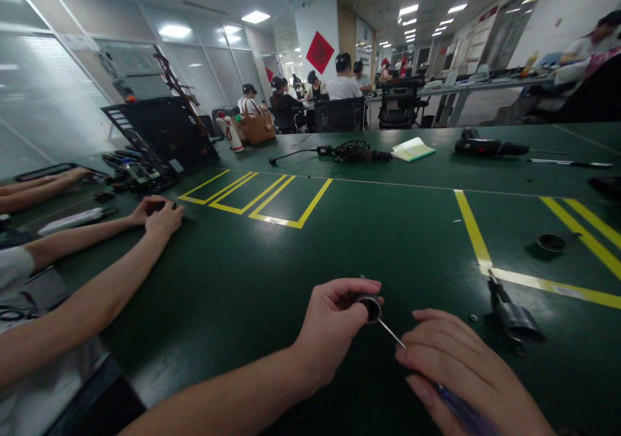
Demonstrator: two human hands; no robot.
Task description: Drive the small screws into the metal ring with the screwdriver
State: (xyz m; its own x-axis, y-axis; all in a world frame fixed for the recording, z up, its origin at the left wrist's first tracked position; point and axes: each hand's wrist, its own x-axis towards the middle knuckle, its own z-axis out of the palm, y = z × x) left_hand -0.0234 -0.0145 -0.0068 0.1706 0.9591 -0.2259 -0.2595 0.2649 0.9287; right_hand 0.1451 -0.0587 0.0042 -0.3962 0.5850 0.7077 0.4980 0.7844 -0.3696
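Note:
Near the front middle of the green table (242, 281), my left hand (334, 326) is closed around a small dark round metal part (371, 308), its hollow end facing right. My right hand (460, 365) grips a screwdriver (460, 405) by its purplish handle. The thin shaft slants up and left, and its tip is at or inside the hollow of the round part; the exact contact is hidden. To the right of my hands lie a cylindrical metal part with a narrow stem (517, 316) and a small ring or nut (473, 318).
A cup-shaped metal part (552, 242) lies within yellow tape lines (470, 229) at right. Farther back are a power tool (490, 146), a notepad (413, 149) and a bundled black cable (356, 152). At left, a co-worker's hands (160, 216) hold something dark.

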